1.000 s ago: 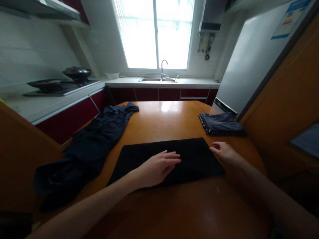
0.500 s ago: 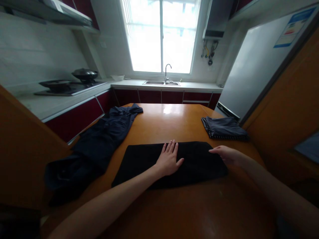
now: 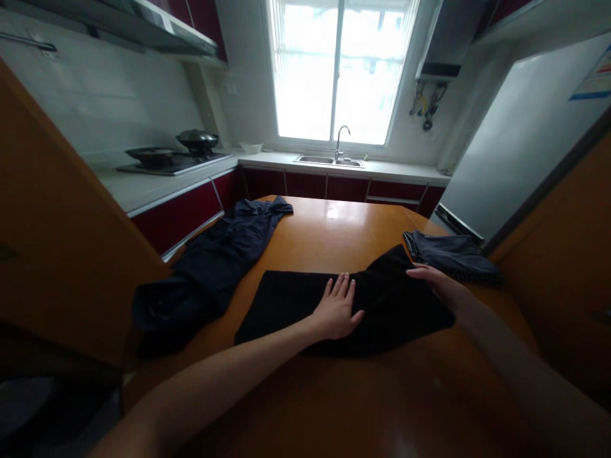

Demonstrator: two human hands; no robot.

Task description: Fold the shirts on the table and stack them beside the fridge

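Head view: two bare hands, three cloth items, one table.

Cloth, one piece, plain black, folded into a long flat panel (image 3: 401, 312): lower centre of the frame, on the orange-brown, glossy wooden table (image 3: 324, 242); its right end is lifted and bent.

Left hand (image 3: 338, 312), one: palm down on the middle of the black panel, open, fingers extended and thumb out to the side, resting on it without grasping.

Right hand (image 3: 442, 285), one: closed at the panel's right edge, pinching it with the thumb on top; the fingers beneath are hidden.

Garment, one, dark navy, long and rumpled (image 3: 214, 261): left of the frame, along the table's edge.

Garment, one, grey, folded, with striped dark edging (image 3: 449, 253): right of the frame, just beyond the right hand.

Containers: one double-basin steel sink (image 3: 315, 160), top centre, under one curved metal tap (image 3: 337, 150), basin contents too small to tell; one pale bowl (image 3: 251, 148), left of it, interior not discernible; two dark pans on one black hob (image 3: 184, 166), upper left, the farther with a domed lid that conceals its contents.
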